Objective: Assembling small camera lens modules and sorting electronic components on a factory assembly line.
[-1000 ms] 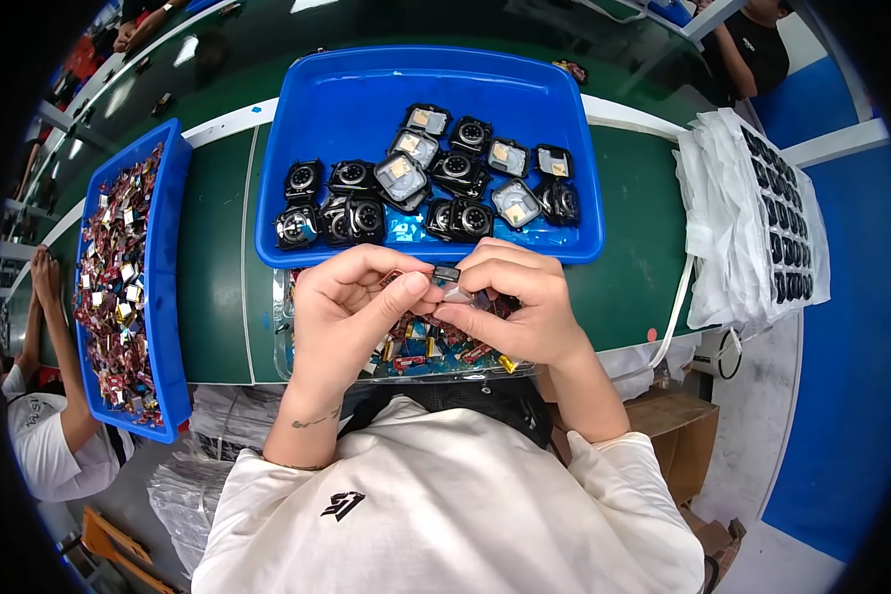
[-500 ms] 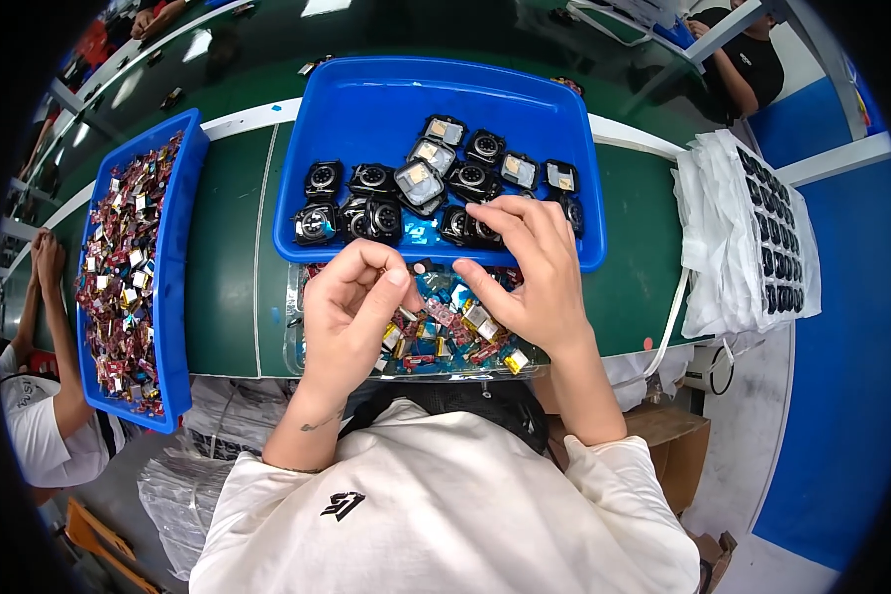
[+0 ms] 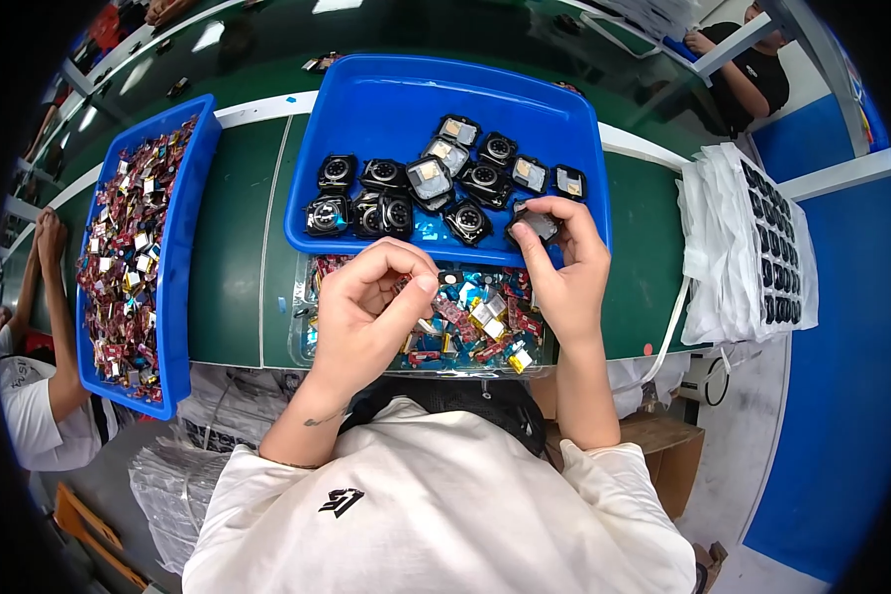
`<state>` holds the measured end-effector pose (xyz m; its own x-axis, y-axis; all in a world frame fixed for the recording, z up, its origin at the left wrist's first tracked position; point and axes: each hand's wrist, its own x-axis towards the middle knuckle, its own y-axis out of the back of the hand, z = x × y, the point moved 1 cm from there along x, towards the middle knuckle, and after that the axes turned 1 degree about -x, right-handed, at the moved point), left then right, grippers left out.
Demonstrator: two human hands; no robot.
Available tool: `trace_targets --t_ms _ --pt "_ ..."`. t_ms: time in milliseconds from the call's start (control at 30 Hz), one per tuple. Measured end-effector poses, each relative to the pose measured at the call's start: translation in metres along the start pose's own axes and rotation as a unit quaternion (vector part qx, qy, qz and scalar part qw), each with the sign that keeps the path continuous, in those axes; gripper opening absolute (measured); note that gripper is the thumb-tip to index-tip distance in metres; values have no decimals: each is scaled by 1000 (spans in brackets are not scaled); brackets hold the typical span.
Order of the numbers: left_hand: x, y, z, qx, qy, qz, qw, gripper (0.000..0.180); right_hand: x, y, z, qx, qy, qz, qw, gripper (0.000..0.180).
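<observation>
While right hand [image 3: 562, 267] grips black casing [image 3: 537, 224], blue tray [image 3: 386, 109]

We see a long blue tray [image 3: 183, 247] of small red parts at left, a stack of white sheets [image 3: 747, 247] at right, and a cardboard box [image 3: 663, 455] beneath the green bench [image 3: 233, 267]

A single fisheye head camera looks steeply down from close above the person's hands, facing the green workbench [image 3: 238, 257], whose straight edges bend toward the rim.
</observation>
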<state>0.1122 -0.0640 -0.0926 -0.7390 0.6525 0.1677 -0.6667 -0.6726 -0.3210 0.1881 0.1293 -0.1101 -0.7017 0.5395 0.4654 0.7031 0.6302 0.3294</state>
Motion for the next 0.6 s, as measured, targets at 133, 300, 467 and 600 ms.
trace_targets --t_ms 133,300,467,600 --pt "5 -9 1 38 -15 -11 999 2 -2 7 -14 112 -66 1 992 22" --pt "13 -19 8 122 -47 -36 991 2 -9 4 -24 241 -96 -106 960 24" --pt "20 -28 5 217 -65 -4 974 5 -15 -1 -20 286 -97 -120 946 32" --pt "21 -28 0 229 -37 7 973 6 -16 0 -17 293 -123 -182 931 30"
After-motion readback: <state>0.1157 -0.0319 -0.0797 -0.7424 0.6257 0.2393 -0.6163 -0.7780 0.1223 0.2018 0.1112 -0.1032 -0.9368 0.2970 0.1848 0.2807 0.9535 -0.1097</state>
